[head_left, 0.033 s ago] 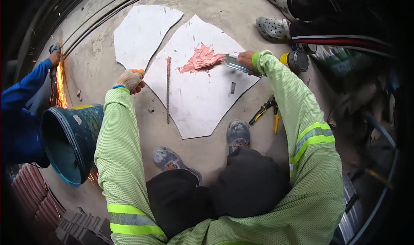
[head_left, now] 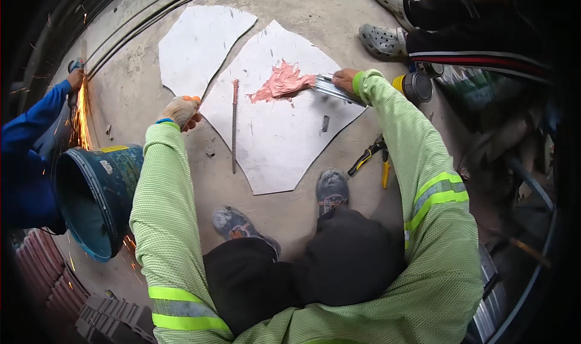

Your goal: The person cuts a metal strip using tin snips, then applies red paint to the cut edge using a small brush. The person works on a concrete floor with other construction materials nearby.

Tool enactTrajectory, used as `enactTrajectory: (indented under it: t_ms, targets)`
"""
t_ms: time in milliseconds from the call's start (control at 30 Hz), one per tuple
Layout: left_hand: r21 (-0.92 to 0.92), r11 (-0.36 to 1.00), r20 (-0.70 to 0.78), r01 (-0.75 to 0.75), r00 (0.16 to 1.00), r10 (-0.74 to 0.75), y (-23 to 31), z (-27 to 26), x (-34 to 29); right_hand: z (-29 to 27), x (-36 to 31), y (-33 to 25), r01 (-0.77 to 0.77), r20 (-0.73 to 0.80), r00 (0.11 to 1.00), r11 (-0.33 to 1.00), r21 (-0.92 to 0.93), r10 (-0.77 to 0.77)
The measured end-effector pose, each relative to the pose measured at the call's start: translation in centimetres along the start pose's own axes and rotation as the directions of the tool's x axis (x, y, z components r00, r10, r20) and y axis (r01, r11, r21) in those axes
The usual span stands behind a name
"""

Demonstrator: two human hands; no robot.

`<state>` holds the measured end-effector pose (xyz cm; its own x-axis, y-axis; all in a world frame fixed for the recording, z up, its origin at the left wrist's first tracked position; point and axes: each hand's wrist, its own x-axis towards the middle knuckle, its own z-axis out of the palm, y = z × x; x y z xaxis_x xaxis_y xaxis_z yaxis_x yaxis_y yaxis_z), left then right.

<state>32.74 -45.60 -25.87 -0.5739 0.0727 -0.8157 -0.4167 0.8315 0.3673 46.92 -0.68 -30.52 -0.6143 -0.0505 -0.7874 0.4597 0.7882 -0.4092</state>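
My left hand, in a pale knit glove, is closed near the left edge of a white board. Something orange shows at its fingertips; what it holds, if anything, I cannot make out. My bare right hand grips a short, ridged silver metal profile over the board's right side. The profile's far end touches a spread mound of pink paste. A ribbed steel bar with a pinkish top end lies on the board left of the paste. A small grey metal piece rests below the profile.
Another white board piece lies at the far left. Yellow-and-black snips are on the floor. A dark bucket lies tipped near a blue-sleeved co-worker, whose tool throws sparks. An open can stands near another person's clogs.
The metal profile has turned in my right hand and now shows its ridged face, its end still at the paste. My left hand has shifted very slightly left. More sparks fly near the bucket.
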Motion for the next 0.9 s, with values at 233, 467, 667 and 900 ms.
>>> enactTrajectory:
  t_ms: [233,467,667,900]
  targets:
    - [-0.108,0.994,-0.01,-0.017,1.0,0.016,-1.9,-0.4,0.5,5.1,-2.7,-2.8,-0.092,-0.274,0.954,0.757,-0.647,-0.118]
    - [-0.111,0.992,0.015,0.061,0.998,-0.06,-2.3,0.5,1.7,0.9,-2.2,-0.7,-0.176,-0.384,0.906,0.663,-0.727,-0.181]
    - [-0.057,0.995,0.037,0.081,0.996,-0.079,-1.0,1.0,2.9,1.2,1.8,-4.9,-0.042,-0.317,0.909,0.7,-0.713,-0.269]
    - [-0.018,0.994,-0.107,-0.104,0.989,0.101,-4.4,1.0,5.5,-3.4,0.9,-4.2,-0.172,-0.396,0.896,0.665,-0.726,-0.2]
